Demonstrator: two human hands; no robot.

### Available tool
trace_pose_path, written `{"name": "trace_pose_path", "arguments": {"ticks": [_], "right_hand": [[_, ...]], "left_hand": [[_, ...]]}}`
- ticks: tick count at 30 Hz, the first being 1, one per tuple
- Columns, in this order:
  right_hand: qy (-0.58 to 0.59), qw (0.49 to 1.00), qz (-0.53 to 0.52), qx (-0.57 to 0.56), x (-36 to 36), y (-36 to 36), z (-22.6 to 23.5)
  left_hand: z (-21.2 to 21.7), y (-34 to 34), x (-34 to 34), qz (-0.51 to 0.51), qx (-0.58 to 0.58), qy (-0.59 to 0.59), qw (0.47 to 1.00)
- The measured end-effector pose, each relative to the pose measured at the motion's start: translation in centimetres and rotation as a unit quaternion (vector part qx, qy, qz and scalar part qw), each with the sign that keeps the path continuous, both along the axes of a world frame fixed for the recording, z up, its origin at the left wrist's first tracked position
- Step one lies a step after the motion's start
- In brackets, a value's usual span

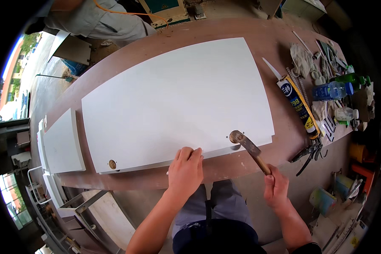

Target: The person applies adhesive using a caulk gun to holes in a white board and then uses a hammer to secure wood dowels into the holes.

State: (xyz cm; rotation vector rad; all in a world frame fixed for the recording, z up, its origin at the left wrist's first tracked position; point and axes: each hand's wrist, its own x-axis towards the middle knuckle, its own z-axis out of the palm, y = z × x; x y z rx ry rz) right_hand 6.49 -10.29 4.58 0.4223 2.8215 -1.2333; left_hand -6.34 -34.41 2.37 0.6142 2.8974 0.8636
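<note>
Your right hand (277,186) grips the hammer (251,148) so it reaches the right corner of the white board (173,101) on the table (270,44). Your left hand (185,171) curls at the edge, maybe to steady it; I can't tell if it's pinching.

White panel (173,97) flat on brown table (279,148), wooden-handled hammer (250,148) aslant over its near right corner

The head camera, left of a fisheye pair, is worn on my head and faces downward and forward. It views the tabletop (224,170) from above at close range, with my left fingers (187,154) and right fingers (277,177) below center.
</note>
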Motion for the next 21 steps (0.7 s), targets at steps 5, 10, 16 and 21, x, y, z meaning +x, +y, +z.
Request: {"name": "trace_pose_path", "arguments": {"ticks": [5, 10, 16, 21], "right_hand": [[-0.015, 0.999, 0.012, 0.038, -1.5, -0.1, -1.0], [-0.061, 0.997, -0.006, 0.047, -0.1, -1.8, -3.6], [-0.045, 0.996, -0.028, -0.068, -1.7, -10.6, -1.7], [-0.065, 0.993, 0.026, -0.100, -3.8, -21.6, -2.3]], "left_hand": [[0.1, -4.9, 1.4, 0.039, 0.021, 0.010, 0.999], [0.4, -12.7, 1.9, 0.124, 0.005, 0.024, 0.992], [-1.0, -22.9, 0.9, 0.158, -0.024, 0.077, 0.984], [-1.7, -25.8, -1.4, 0.133, -0.014, 0.098, 0.986]]}}
